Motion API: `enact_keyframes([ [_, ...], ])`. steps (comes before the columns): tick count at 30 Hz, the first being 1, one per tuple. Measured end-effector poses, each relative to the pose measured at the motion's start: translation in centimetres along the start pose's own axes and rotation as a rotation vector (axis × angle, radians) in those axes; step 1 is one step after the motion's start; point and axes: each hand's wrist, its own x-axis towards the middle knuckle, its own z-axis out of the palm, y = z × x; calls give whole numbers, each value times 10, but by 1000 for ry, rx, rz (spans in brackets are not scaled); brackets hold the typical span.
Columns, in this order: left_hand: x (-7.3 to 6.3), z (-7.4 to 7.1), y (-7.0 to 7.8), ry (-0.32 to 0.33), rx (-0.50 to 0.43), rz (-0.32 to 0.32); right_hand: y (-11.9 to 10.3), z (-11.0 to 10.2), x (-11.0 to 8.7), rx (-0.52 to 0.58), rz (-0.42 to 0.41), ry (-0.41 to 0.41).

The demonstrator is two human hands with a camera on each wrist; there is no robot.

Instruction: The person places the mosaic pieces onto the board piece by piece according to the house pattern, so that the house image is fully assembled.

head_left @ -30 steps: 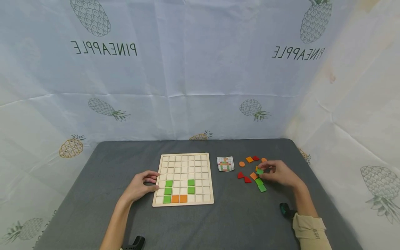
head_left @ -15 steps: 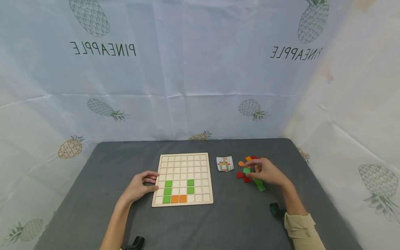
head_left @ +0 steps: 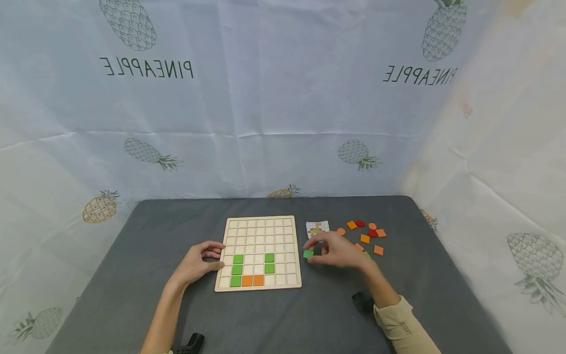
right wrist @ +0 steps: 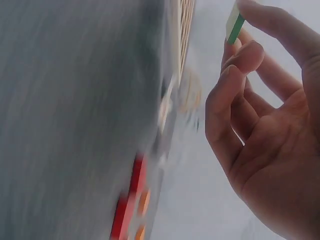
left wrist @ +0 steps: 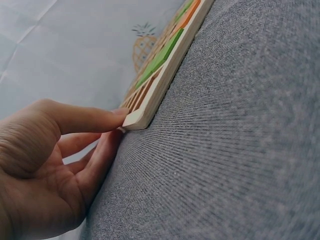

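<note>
A pale wooden grid board (head_left: 259, 246) lies on the table; green square tiles (head_left: 237, 270) form a column at its lower left, a shorter green stack (head_left: 269, 263) stands to the right, and two orange tiles (head_left: 253, 280) fill part of the bottom row. My left hand (head_left: 197, 263) holds the board's left edge, the thumb (left wrist: 95, 120) at its corner in the left wrist view. Between thumb and fingertips, my right hand (head_left: 338, 250) pinches a green square tile (head_left: 308, 253), just off the board's right edge. The right wrist view shows this tile (right wrist: 234, 24) edge-on.
A small printed pattern card (head_left: 317, 226) lies right of the board, partly covered by my right hand. Beyond it are scattered orange squares (head_left: 378, 250), orange discs (head_left: 372, 226) and red pieces (head_left: 360, 223). A patterned curtain (head_left: 265, 162) hangs behind the grey table (head_left: 261, 319).
My right hand has carried the green tile leftward from the loose pieces to beside the board, uncovering several orange and red pieces. My left hand stays at the board's edge.
</note>
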Motion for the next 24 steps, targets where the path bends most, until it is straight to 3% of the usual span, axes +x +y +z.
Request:
enact_keyframes([
  [6,0,-1,2,1,2,1,-24,25,24,-24,-73,-101],
  [12,2,-2,2,0,-2,9,-39,44,41,-69,-129,-151],
  [24,1,-1,0,0,-10,0,-53,74,51,-228,-84,-207],
])
